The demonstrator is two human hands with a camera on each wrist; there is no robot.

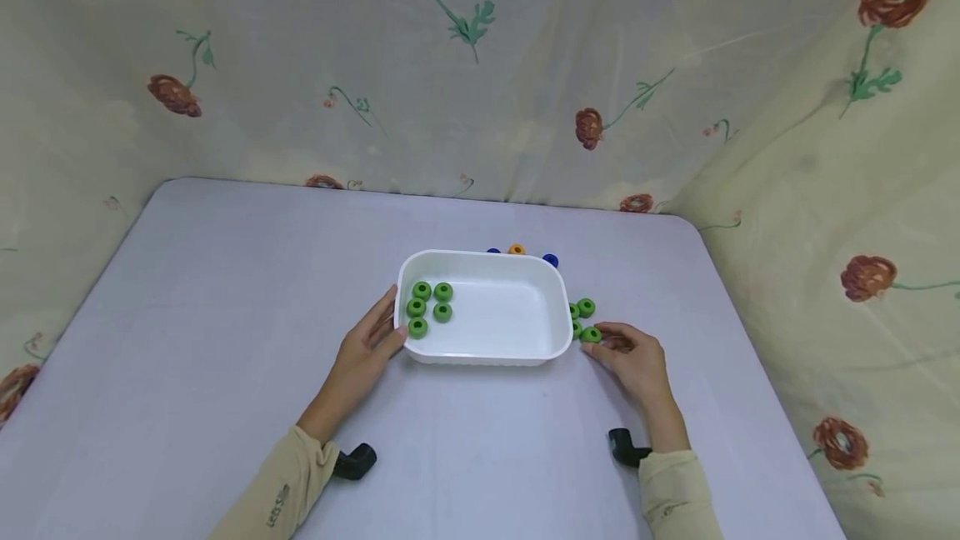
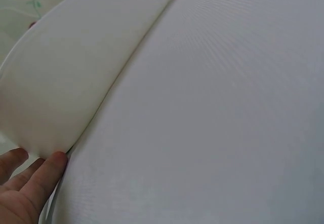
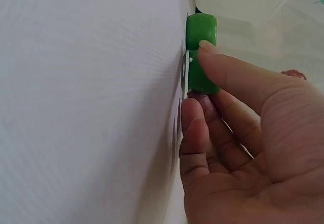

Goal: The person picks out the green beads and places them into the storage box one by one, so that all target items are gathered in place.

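A white rectangular tray (image 1: 501, 311) stands mid-table, with several green beads (image 1: 442, 312), each with a dark hole, inside at its left end. My left hand (image 1: 367, 350) rests against the tray's left wall and near corner, fingers fairly straight; in the left wrist view its fingertips (image 2: 59, 158) touch the outer wall low down. Just right of the tray, my right hand (image 1: 633, 359) pinches a green bead (image 1: 592, 335) between thumb and fingers. Seen from the right wrist, the thumb lies over this bead (image 3: 201, 77), and another green bead (image 3: 201, 29) sits just beyond it.
More green beads (image 1: 587, 307) lie against the tray's right side, partly hidden by its wall. Behind the far rim are an orange bead (image 1: 517, 249) and blue beads (image 1: 551, 260). A flower-patterned curtain (image 1: 517, 90) hangs behind the table (image 1: 247, 273).
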